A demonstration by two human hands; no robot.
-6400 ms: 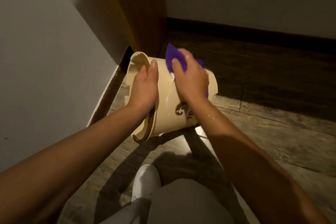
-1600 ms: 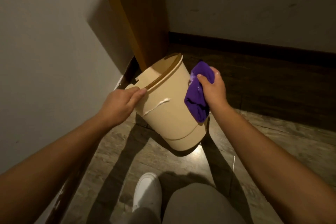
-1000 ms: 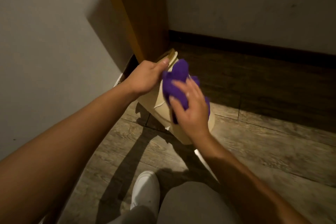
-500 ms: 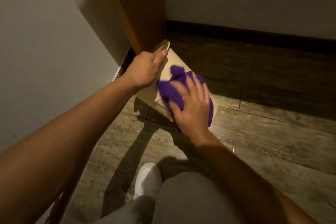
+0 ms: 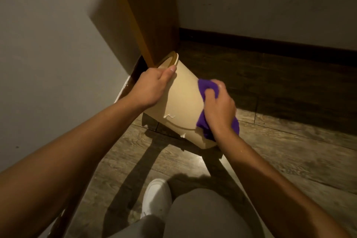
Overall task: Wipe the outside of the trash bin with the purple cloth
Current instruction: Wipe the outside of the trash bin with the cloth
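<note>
I tilt the trash bin (image 5: 181, 102), a smooth beige plastic tub that tapers toward its base, over the wood-grain floor (image 5: 270, 160) in the corner beside the wooden door frame (image 5: 146, 15). My left hand (image 5: 152, 87) grips its rim, fingers curled over the edge and thumb flat on the outside. My right hand (image 5: 218, 110) is clenched around the purple cloth (image 5: 208, 87), a soft bunched rag pressed against the bin's right side. A white drip streaks the wall near the base.
</note>
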